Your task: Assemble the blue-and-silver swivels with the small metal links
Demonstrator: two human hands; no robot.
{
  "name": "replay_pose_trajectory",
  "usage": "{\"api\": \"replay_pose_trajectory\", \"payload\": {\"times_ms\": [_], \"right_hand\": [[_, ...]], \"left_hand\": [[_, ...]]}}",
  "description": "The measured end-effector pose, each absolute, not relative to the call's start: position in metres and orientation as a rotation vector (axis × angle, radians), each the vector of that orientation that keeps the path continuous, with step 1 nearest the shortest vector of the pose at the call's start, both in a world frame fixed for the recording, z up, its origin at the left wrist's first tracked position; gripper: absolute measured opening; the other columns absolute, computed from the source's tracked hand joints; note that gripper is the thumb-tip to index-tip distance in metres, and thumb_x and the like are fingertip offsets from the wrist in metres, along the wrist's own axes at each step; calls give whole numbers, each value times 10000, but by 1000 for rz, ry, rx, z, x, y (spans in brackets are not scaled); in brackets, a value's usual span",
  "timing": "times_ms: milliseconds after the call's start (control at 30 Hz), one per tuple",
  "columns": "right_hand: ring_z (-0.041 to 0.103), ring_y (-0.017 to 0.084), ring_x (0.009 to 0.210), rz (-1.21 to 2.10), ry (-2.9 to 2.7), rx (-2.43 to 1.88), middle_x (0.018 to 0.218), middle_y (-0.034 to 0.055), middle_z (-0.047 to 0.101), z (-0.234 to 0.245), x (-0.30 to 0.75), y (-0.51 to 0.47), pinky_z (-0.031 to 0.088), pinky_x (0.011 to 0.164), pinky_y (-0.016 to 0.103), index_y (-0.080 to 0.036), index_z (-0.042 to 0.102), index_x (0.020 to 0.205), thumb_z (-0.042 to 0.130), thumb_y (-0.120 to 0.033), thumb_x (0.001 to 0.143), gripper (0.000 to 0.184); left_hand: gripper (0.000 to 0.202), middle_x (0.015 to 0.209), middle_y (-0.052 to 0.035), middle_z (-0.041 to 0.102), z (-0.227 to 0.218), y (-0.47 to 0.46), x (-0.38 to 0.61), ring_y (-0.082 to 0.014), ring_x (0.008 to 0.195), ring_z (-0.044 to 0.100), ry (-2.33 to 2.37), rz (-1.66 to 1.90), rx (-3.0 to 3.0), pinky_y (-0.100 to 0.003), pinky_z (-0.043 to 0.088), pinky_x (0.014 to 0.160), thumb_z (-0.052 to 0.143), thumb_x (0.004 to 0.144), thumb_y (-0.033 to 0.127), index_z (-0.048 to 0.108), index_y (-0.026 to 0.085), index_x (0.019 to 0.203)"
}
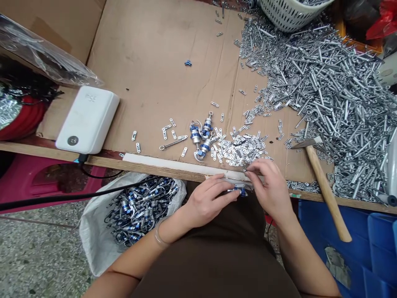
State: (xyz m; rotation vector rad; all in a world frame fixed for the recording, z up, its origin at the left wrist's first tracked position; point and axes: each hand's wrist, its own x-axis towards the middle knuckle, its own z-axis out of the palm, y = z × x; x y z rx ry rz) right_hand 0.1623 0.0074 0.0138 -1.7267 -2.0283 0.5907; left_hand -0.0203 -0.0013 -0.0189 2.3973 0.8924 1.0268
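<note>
White sack (93, 236) of blue-and-silver clips at far left; left hand (206, 203) beside it, fingers (223, 192) curled closed on one blue-and-silver clip (238, 191) at the wooden table edge (102, 162); right hand (268, 184) just beside, fingertips (249, 171) bunched near that clip, grip too hidden to tell; loose metal strips (242, 149) on cardboard (139, 74) beyond; wooden-handled hammer (327, 192) at right

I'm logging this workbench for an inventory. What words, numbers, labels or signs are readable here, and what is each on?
"PSE": faint marks on the white power bank, reading uncertain.
Round dark badge on the same power bank: its mark is too small to read.
Nothing else is legible.
</note>
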Motion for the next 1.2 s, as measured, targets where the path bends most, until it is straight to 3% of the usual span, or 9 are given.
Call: {"api": "replay_pose_trajectory", "payload": {"times_ms": [167, 333, 533, 667, 867, 1100, 1200], "right_hand": [[525, 134, 741, 678, -2216, -1534, 782, 11, 586, 30, 169, -16, 434, 667, 260, -208, 511, 886, 494, -173, 840, 60], [528, 144, 763, 505, -2462, -1209, 811, 42, 599, 31, 173, -26, 441, 751, 313, -178, 506, 955, 455, -83, 836, 161], [539, 188, 895, 682, -2102, -1496, 926, 54, 582, 16, 182, -26, 465, 747, 342, -230, 518, 1007, 553, -267, 808, 206], [518, 182, 853, 462, -2013, -1573, 847, 39, 572, 10, 176, -34, 436, 731, 336, -236, 593, 878, 548, -199, 796, 101], [507, 175, 822, 102, -2213, -1414, 829, 7, 645, 18, 174, -37, 369, 767, 355, -277, 608, 963, 616, -111, 736, 281], [518, 155, 830, 628, -2110, -1553, 828, 3, 615, 17, 173, -28, 346, 760, 332, -229, 575, 872, 530, -179, 823, 83], [518, 144, 805, 894, -2007, -1691, 792, -20, 610, 15, 173, -27, 323, 772, 327, -222, 563, 802, 511, -218, 839, 64]], "left_hand": [[306, 899, -53, 656, -13, 3, -20, -123, 852, 612, 879, 1060, 2338, -341, 505, 907, 559, 821, 121, 501, 126, 1122], [181, 881, -64, 650, -9, 2, -19, -140, 857, 609, 827, 990, 2372, -353, 505, 896, 518, 828, 96, 590, 147, 985], [52, 773, -34, 656, -5, 0, -14, -119, 746, 619, 963, 1044, 1943, -254, 537, 748, 594, 801, 168, 644, 167, 819], [50, 728, -40, 652, -2, -2, -11, -123, 705, 611, 1029, 1027, 1705, -231, 519, 651, 616, 782, 177, 660, 153, 785], [47, 693, -37, 629, -2, -4, -9, -123, 670, 578, 1062, 991, 1718, -244, 485, 626, 629, 768, 175, 667, 148, 767], [46, 700, -1, 615, -4, -1, -11, -101, 669, 556, 970, 918, 1953, -339, 455, 846, 598, 795, 176, 643, 168, 796], [121, 779, -13, 642, -8, 0, -14, -133, 760, 578, 951, 859, 2222, -429, 384, 958, 596, 810, 259, 630, 170, 885]]}}
